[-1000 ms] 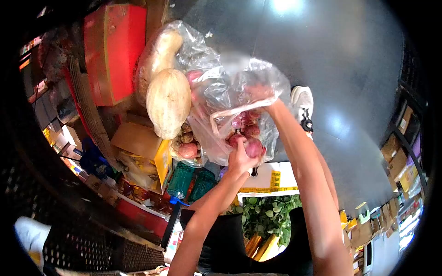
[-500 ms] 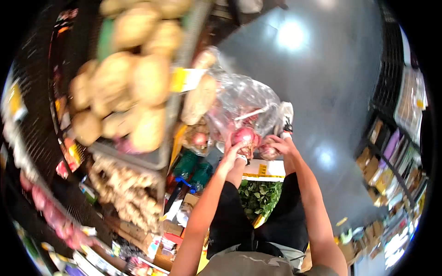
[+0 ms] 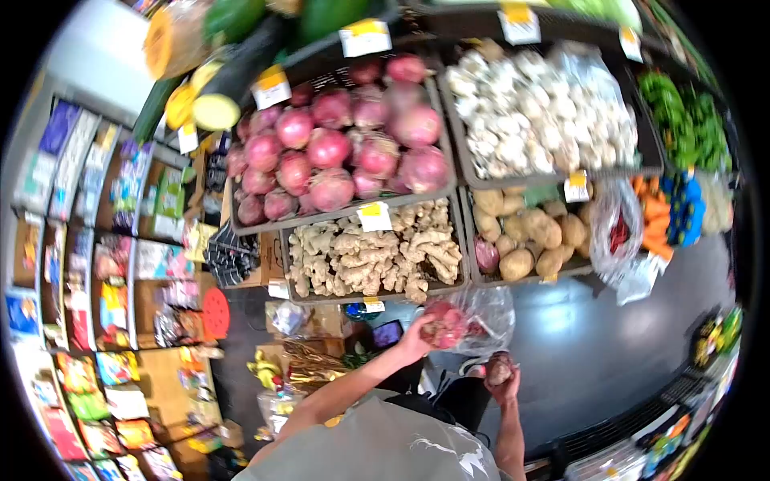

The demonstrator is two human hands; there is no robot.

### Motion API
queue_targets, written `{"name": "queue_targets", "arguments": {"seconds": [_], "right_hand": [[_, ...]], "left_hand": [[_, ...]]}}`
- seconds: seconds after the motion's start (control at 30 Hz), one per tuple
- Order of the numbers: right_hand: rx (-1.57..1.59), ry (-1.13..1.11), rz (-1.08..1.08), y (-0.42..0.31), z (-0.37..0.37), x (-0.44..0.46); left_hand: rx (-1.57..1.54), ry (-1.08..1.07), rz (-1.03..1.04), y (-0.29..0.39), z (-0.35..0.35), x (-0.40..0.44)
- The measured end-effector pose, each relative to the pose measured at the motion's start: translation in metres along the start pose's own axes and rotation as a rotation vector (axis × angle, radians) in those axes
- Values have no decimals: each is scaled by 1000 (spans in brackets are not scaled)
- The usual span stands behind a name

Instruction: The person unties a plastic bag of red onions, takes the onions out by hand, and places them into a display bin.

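Note:
My left hand (image 3: 413, 343) holds red onions (image 3: 444, 324) in front of the ginger crate. A darker red onion (image 3: 499, 369) is in my right hand (image 3: 504, 386), lower and to the right. Beyond the hands, a clear plastic bag (image 3: 489, 314) hangs open below the potato crate, with something reddish inside. A large crate of red onions (image 3: 329, 150) stands above the ginger (image 3: 369, 252). How many onions my left hand holds is hard to tell.
Garlic (image 3: 545, 108) fills the upper right crate, with potatoes (image 3: 533, 232) below it. Carrots (image 3: 654, 216) and a hanging bag (image 3: 618, 232) are further right. Packaged-goods shelves (image 3: 132, 272) stand left. Cardboard boxes (image 3: 317, 318) sit under the ginger.
The view has swung up from the floor to the vegetable crates. Both hands have lifted away from the clear bag, each with onion in it, and they are further apart.

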State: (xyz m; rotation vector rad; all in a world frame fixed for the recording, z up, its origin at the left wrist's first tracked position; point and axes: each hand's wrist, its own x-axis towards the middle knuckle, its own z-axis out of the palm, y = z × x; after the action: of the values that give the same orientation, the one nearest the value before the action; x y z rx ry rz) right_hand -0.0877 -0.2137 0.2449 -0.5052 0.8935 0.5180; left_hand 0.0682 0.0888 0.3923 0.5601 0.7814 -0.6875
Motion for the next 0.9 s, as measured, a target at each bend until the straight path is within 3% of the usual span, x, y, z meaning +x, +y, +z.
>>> {"name": "queue_targets", "arguments": {"seconds": [0.03,0.1,0.13,0.27,0.37,0.43,0.5,0.57,0.63,0.7,0.83,0.9], "right_hand": [[-39,-9,33,-11,10,-1],[-231,30,118,-20,46,-19],[-291,-34,119,-21,65,-19],[-408,-228,112,-25,161,-15],[-489,-456,-46,-24,256,-20],[-529,-389,-114,-29,314,-21],[-462,-495,-165,-36,386,-32],[-456,-559,-315,-49,443,-26],[-541,-476,-383,-71,507,-32],[-718,-563,-609,-90,571,-50],[-1348,-278,-1371,-111,649,-35],[-1569,-149,-1437,-104,664,-19]], "left_hand": [[-160,-24,30,6,-6,-13],[-129,-23,167,36,6,-79],[-97,-140,235,42,-40,-78],[-205,-58,458,85,-61,-142],[-242,-25,562,116,-64,-179],[-264,-13,587,132,-70,-188],[-210,-3,650,144,-83,-189],[-269,-21,659,153,-84,-199],[-235,-22,651,158,-85,-203],[-205,-17,649,157,-86,-207],[-154,-73,591,145,-98,-193],[-161,-90,536,138,-100,-183]]}}
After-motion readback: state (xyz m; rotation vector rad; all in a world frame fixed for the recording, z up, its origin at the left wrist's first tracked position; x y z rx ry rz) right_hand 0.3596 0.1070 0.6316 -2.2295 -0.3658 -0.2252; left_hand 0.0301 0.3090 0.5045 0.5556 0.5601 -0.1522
